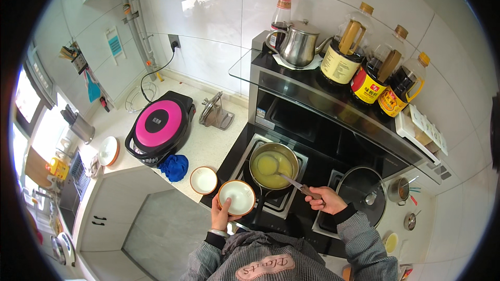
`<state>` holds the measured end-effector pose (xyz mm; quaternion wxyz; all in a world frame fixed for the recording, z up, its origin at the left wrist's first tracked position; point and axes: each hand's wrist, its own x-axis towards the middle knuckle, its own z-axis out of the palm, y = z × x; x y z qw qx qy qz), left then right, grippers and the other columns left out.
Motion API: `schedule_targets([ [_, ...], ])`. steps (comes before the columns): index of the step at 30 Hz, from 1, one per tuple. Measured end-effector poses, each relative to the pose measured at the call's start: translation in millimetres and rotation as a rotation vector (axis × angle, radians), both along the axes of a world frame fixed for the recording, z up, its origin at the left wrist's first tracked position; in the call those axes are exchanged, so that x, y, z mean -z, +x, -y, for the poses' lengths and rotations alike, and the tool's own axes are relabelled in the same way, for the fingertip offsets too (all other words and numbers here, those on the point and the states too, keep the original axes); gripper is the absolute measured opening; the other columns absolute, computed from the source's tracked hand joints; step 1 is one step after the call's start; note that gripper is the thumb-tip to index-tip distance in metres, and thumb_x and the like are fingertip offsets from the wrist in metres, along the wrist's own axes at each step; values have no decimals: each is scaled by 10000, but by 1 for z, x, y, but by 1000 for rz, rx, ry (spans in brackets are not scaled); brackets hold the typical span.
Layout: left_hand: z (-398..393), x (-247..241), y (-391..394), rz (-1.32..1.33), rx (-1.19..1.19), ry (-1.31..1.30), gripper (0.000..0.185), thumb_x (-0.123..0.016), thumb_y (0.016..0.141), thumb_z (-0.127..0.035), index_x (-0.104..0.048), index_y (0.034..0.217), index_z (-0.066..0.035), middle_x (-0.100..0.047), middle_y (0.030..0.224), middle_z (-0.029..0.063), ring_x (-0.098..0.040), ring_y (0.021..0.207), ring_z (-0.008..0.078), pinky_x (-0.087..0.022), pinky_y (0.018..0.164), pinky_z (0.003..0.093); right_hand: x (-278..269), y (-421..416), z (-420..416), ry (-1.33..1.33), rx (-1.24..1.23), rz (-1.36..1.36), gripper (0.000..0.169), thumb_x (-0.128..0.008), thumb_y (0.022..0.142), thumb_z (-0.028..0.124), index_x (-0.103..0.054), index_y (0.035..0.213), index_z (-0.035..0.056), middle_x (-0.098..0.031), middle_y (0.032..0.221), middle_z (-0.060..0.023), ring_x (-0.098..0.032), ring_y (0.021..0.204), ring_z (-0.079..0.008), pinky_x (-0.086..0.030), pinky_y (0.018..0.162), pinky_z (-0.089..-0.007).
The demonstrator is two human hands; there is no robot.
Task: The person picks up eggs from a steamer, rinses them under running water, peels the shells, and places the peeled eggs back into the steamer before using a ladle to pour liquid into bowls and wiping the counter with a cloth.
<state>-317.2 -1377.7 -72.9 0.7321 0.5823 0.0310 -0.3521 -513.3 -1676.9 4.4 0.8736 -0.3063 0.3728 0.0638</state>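
Observation:
My left hand (pixel 220 215) grips a white bowl with a brown rim (pixel 237 197), its thumb over the edge and the inside facing up. Around the brown handle of a ladle (pixel 290 181), the fingers of my right hand (pixel 327 200) are closed. The ladle's scoop rests in yellow liquid inside a steel saucepan (pixel 295 156) on the left burner. That pan's dark handle (pixel 258 212) points toward me, just right of the held bowl. A second matching bowl (pixel 203 180) sits at the counter's edge, left of the first.
A pink-lidded electric griddle (pixel 160 123) and a crumpled blue cloth (pixel 174 168) lie on the left counter. A glass-lidded pan (pixel 361 195) covers the right burner. Above the stove, a glass ledge (pixel 332 103) juts out below a steel kettle (pixel 299 45) and several sauce bottles (pixel 369 82).

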Motion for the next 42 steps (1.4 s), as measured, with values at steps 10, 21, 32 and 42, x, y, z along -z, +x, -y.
schedule_targets([
  [10,23,31,-4,7,-41,-54,545,-551,978,-340,-353,1411,-73,-555,1266,126,-668,1000,271,-638,617,381,-11,-17,3,83,-21,-20,182,-489,999,162,-468,995,-19,-531,834,-79,-377,501,-43,-315,432,-199],
  [21,28,57,0,-17,-51,-66,569,-541,976,-387,-361,1433,-100,-544,1279,121,-664,1003,260,-638,599,370,-47,-24,-17,-44,-39,-4,199,-435,1022,180,-478,970,-7,-514,800,-52,-362,491,-43,-293,432,-201],
  [32,36,58,-2,41,-20,-25,565,-386,1007,-498,-376,1398,-90,-611,1195,124,-698,934,249,-631,619,330,-110,-27,-58,16,-156,23,298,-387,1050,215,-459,1257,14,-507,839,-29,-336,485,-35,-281,435,-192],
  [42,35,60,-4,-25,-26,-135,550,-321,1020,-504,-376,1380,-92,-591,1201,125,-692,931,263,-633,607,346,-53,-36,-113,-959,-542,-47,466,-510,1000,206,-406,1426,50,-617,940,-97,-577,640,-159,-467,590,-265],
])
